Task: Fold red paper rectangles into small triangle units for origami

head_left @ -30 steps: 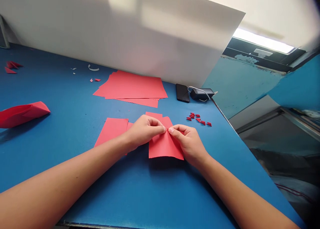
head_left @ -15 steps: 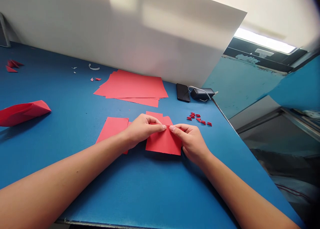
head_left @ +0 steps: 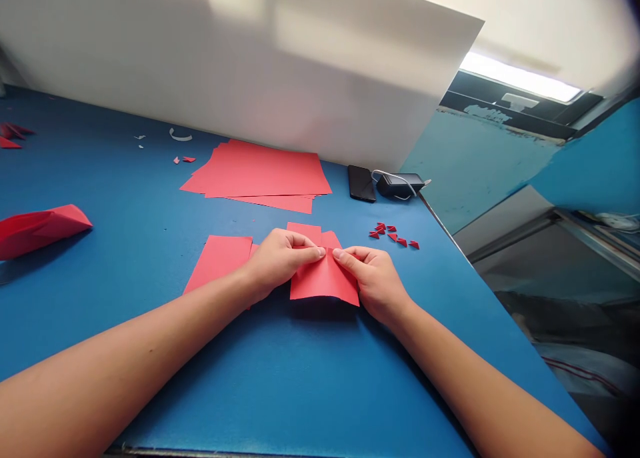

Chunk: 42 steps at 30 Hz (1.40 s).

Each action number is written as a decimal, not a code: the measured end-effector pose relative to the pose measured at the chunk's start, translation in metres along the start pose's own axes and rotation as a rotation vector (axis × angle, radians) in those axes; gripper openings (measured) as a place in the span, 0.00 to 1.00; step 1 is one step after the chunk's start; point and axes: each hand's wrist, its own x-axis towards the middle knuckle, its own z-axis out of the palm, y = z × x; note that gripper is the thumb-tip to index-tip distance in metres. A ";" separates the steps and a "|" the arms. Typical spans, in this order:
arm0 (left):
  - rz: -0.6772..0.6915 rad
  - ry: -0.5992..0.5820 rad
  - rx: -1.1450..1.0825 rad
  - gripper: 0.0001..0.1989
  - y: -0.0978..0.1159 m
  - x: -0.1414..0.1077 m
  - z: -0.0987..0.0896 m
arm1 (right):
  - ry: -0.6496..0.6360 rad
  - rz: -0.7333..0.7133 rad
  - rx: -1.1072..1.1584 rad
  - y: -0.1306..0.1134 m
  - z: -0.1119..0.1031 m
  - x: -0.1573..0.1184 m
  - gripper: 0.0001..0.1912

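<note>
While pinched nearly shut, left hand (head_left: 279, 263) on red paper (head_left: 324, 281).

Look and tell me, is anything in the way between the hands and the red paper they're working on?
Nothing that I can see. The left hand and right hand already pinch the red paper. The little red pieces lie off to the right, not in between.

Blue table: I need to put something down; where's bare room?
The table is bare between its near edge and the held sheet, and between the folded paper and loose sheets. Crowded: around the left hand, the right hand and phone.
</note>
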 end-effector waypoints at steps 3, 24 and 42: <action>-0.010 0.015 -0.023 0.14 -0.002 0.001 -0.001 | 0.018 0.034 -0.009 0.000 0.000 0.000 0.16; -0.070 -0.113 -0.236 0.19 -0.003 0.005 -0.006 | 0.077 -0.119 0.163 0.000 -0.004 0.005 0.32; -0.076 0.004 -0.261 0.17 -0.008 0.008 -0.001 | 0.311 -0.232 0.160 0.001 -0.016 0.020 0.27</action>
